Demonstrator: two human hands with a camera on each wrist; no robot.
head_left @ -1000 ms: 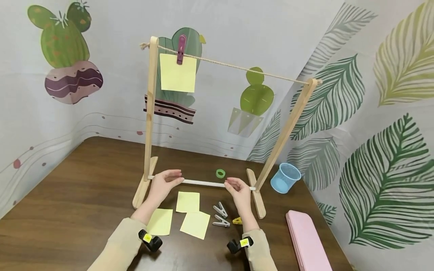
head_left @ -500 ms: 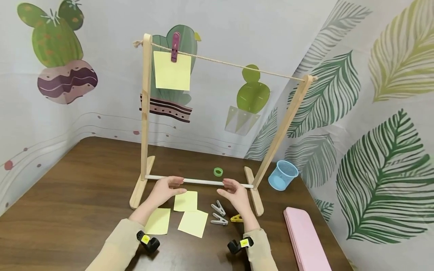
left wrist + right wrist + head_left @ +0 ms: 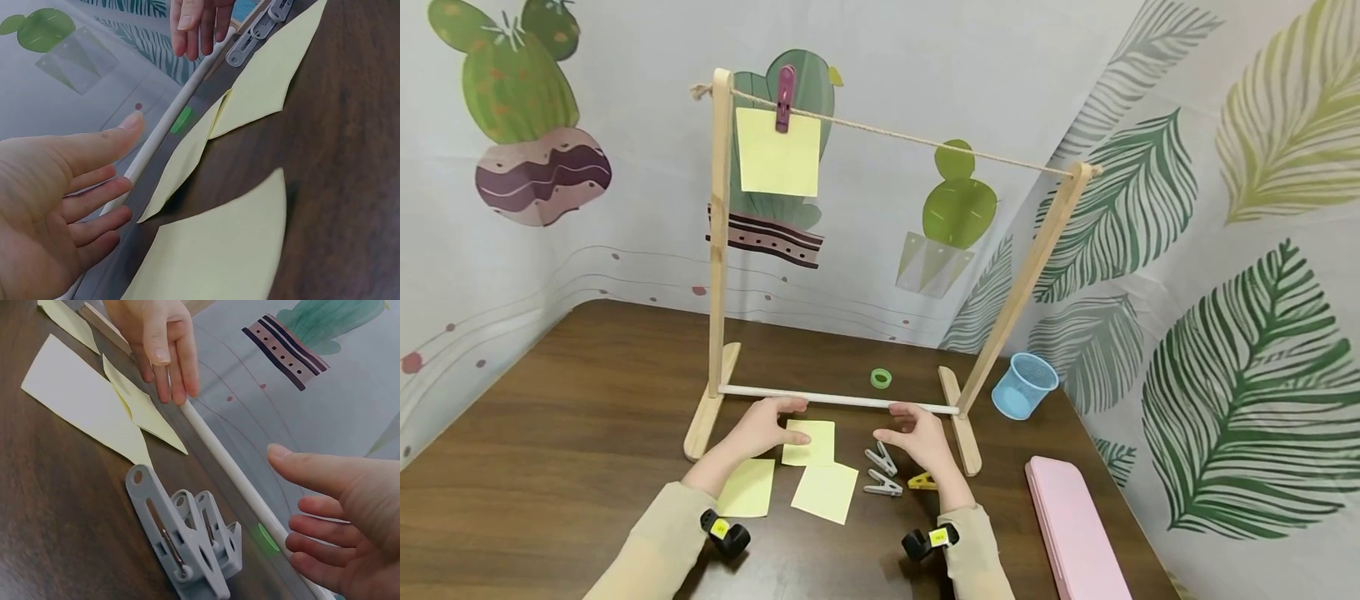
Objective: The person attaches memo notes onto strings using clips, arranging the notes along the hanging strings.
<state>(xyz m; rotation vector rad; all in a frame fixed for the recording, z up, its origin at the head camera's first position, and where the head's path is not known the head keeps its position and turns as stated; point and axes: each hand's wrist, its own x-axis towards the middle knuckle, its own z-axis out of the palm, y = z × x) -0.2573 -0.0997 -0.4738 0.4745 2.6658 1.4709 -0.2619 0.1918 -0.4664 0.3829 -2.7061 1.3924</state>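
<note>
A wooden stand (image 3: 718,250) carries a rope (image 3: 895,133) on top and a white rod (image 3: 850,401) across its base. On the rope a purple clothespin (image 3: 786,100) holds up a yellow sticky note (image 3: 778,162). My left hand (image 3: 760,429) is spread beside the rod, thumb apart from the fingers, holding nothing. Likewise empty, my right hand (image 3: 927,442) has its fingertips by the rod's right part; whether either hand touches the rod I cannot tell. Loose notes (image 3: 825,493) lie below, near grey clothespins (image 3: 883,483) and a yellow clothespin (image 3: 922,482).
Behind the rod lies a green tape roll (image 3: 881,378). A blue mesh cup (image 3: 1025,386) stands right of the frame, and a pink case (image 3: 1075,525) lies on the brown table (image 3: 587,433) at the right. A patterned cloth backdrop rises behind the table.
Both hands have let go of the white rod; their thumbs have swung away from the fingers and the hands have drawn slightly toward me. The view has shifted a little.
</note>
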